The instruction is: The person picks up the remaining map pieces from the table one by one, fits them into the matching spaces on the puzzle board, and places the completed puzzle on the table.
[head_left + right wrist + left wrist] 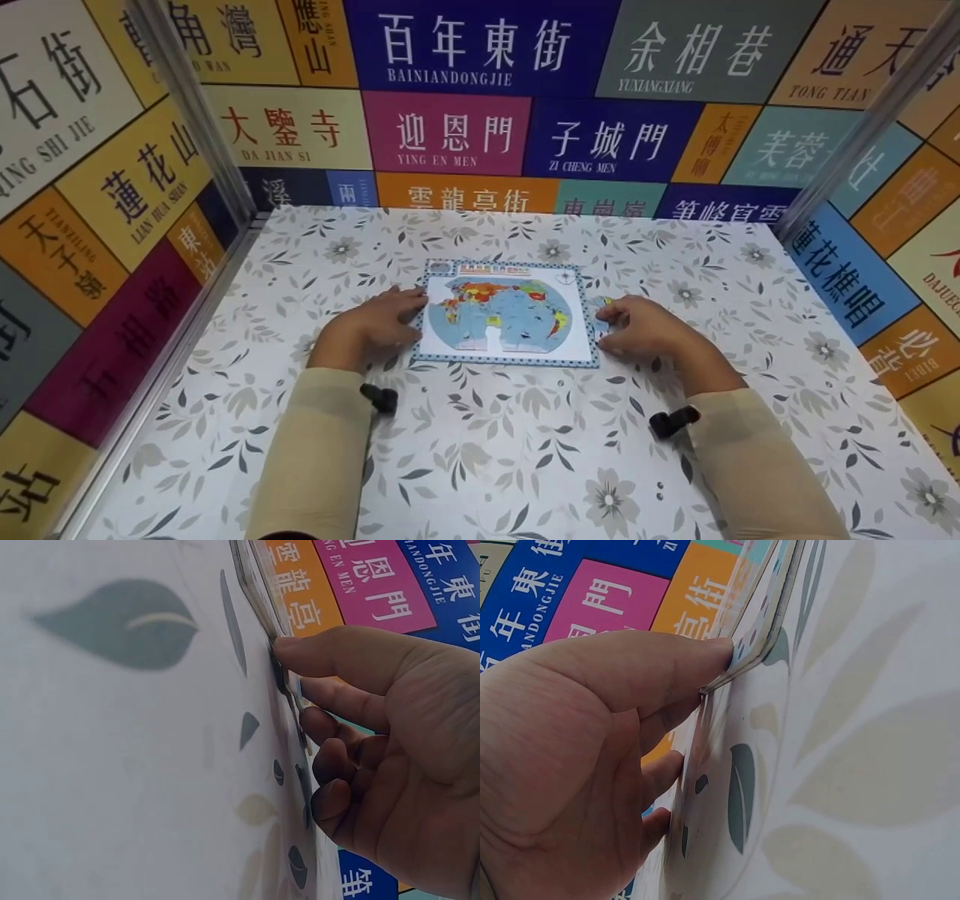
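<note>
A world map jigsaw puzzle [501, 311] in a blue dotted frame lies flat on the table, with a white gap at the bottom middle of its map. My left hand [379, 321] rests along the frame's left edge, fingers spread; in the left wrist view the thumb [705, 660] touches the frame's corner. Just off the right edge, a blue puzzle piece [601, 327] with some yellow-green shows beside my right hand [641, 328]. Its curled fingers and thumb hold the piece close to the table, partly hiding it. In the right wrist view the thumb [307, 656] meets the frame's edge.
The table [495, 442] wears a white cover with grey leaves and flowers. Panels of coloured street-name signs [450, 135] stand behind and at both sides. Small black devices sit at the left wrist [379, 399] and right wrist [673, 422].
</note>
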A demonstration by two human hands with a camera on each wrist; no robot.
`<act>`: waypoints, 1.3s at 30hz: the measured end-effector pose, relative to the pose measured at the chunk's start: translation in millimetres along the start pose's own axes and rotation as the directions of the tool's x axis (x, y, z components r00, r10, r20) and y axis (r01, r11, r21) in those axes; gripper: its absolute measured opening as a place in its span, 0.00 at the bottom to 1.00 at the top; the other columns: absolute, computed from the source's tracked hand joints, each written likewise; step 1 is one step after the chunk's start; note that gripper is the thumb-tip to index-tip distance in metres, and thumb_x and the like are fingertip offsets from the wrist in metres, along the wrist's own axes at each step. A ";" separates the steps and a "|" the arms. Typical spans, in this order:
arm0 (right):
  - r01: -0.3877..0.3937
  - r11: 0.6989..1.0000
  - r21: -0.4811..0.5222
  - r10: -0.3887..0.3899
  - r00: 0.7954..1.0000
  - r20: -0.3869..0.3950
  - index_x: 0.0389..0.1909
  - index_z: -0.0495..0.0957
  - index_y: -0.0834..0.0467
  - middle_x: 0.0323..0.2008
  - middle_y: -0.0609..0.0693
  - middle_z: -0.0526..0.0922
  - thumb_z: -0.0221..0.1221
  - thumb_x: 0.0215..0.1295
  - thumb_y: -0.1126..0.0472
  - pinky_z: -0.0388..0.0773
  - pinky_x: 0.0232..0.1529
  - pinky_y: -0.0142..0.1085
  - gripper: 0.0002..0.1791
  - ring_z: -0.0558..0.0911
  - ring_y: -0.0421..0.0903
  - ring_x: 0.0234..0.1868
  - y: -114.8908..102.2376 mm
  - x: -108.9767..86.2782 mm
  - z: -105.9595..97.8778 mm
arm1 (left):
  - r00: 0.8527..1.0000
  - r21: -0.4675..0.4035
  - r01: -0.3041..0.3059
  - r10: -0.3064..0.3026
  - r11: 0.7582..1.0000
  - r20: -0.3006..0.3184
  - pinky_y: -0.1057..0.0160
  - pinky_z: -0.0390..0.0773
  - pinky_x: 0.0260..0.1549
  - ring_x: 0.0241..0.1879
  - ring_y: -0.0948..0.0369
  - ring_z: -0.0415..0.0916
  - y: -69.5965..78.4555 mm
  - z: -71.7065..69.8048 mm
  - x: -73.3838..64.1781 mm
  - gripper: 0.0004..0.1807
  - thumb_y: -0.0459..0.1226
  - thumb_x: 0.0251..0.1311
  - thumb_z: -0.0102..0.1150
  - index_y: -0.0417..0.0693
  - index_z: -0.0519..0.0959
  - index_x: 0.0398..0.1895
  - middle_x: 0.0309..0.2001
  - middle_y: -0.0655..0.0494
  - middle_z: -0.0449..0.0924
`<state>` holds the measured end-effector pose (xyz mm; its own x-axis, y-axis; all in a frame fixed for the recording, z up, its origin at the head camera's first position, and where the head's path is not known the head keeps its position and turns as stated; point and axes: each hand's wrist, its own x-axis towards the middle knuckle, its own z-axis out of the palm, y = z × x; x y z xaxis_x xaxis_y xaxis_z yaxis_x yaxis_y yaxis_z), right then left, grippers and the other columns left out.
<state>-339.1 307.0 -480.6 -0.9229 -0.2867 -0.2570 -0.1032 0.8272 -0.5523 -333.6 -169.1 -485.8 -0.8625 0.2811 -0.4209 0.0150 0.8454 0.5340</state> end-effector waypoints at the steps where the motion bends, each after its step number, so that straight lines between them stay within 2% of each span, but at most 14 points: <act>1: -0.001 1.000 0.006 0.001 1.000 -0.004 0.64 0.82 0.54 0.60 0.57 0.82 0.76 0.61 0.51 0.76 0.68 0.54 0.31 0.79 0.56 0.61 -1.4 -0.1 -0.1 | 1.000 -0.003 0.002 -0.002 1.000 0.001 0.35 0.34 0.86 0.90 0.54 0.27 0.1 -0.2 -0.1 0.43 0.49 0.70 0.66 0.74 0.59 0.85 0.88 0.74 0.43; 5: 0.019 1.000 0.010 -0.019 1.000 -0.012 0.63 0.83 0.54 0.60 0.57 0.83 0.75 0.61 0.51 0.76 0.68 0.55 0.30 0.80 0.56 0.62 -6.7 -1.0 0.2 | 1.000 -0.001 -0.002 0.002 1.000 -0.002 0.36 0.35 0.86 0.90 0.53 0.27 0.1 0.1 -1.0 0.43 0.48 0.71 0.66 0.73 0.59 0.85 0.88 0.73 0.44; 12: 0.083 0.997 -0.004 -0.083 0.996 -0.014 0.63 0.83 0.56 0.59 0.58 0.83 0.75 0.62 0.49 0.77 0.64 0.54 0.30 0.80 0.57 0.60 -16.2 -0.5 3.4 | 0.999 -0.007 -0.053 0.053 0.999 -0.008 0.33 0.34 0.86 0.90 0.52 0.27 -2.1 0.8 -6.1 0.42 0.47 0.71 0.64 0.71 0.58 0.86 0.89 0.70 0.43; 18: 0.066 0.998 0.013 -0.066 0.998 0.017 0.64 0.83 0.53 0.58 0.56 0.83 0.76 0.61 0.48 0.80 0.62 0.52 0.31 0.82 0.54 0.58 -33.6 3.2 6.8 | 1.000 -0.025 -0.020 0.019 0.999 -0.001 0.33 0.33 0.86 0.90 0.54 0.26 -1.3 -0.5 -4.8 0.43 0.48 0.71 0.65 0.75 0.58 0.85 0.89 0.73 0.42; 26: 0.159 0.987 -0.009 -0.159 0.987 0.018 0.61 0.85 0.52 0.55 0.52 0.84 0.76 0.60 0.50 0.79 0.51 0.45 0.28 0.80 0.51 0.49 -61.5 8.9 17.1 | 1.000 -0.049 0.002 -0.002 0.999 0.016 0.36 0.32 0.86 0.90 0.55 0.25 -1.1 -1.3 -3.0 0.43 0.46 0.71 0.65 0.74 0.58 0.85 0.88 0.76 0.42; 31: 0.169 0.986 -0.001 -0.169 0.985 0.037 0.62 0.84 0.51 0.57 0.52 0.84 0.76 0.61 0.49 0.80 0.56 0.49 0.28 0.79 0.52 0.52 -78.0 13.0 22.3 | 1.000 -0.031 0.006 -0.005 0.999 0.016 0.35 0.32 0.86 0.90 0.56 0.25 0.1 -1.6 -3.1 0.43 0.48 0.71 0.66 0.75 0.58 0.85 0.88 0.76 0.42; 35: 0.170 0.985 -0.003 -0.169 0.984 0.049 0.61 0.85 0.50 0.57 0.51 0.85 0.77 0.61 0.48 0.80 0.62 0.52 0.28 0.80 0.52 0.55 -91.0 15.8 26.5 | 1.000 -0.049 0.018 -0.017 0.999 0.011 0.34 0.32 0.86 0.90 0.56 0.25 0.0 -1.3 -3.0 0.43 0.48 0.71 0.66 0.75 0.59 0.85 0.88 0.77 0.42; 39: 0.196 0.981 -0.011 -0.195 0.979 0.054 0.61 0.85 0.51 0.58 0.51 0.86 0.77 0.61 0.48 0.79 0.64 0.53 0.28 0.81 0.53 0.58 -101.9 18.6 31.6 | 1.000 -0.028 -0.016 0.016 0.999 -0.002 0.35 0.33 0.86 0.90 0.55 0.26 -2.3 0.4 -2.6 0.42 0.47 0.71 0.65 0.73 0.59 0.85 0.88 0.74 0.43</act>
<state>-334.0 202.1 -454.1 -0.8635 -0.4684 -0.1870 -0.2863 0.7605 -0.5829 -331.2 -171.6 -486.2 -0.8630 0.2934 -0.4113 0.0143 0.8279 0.5607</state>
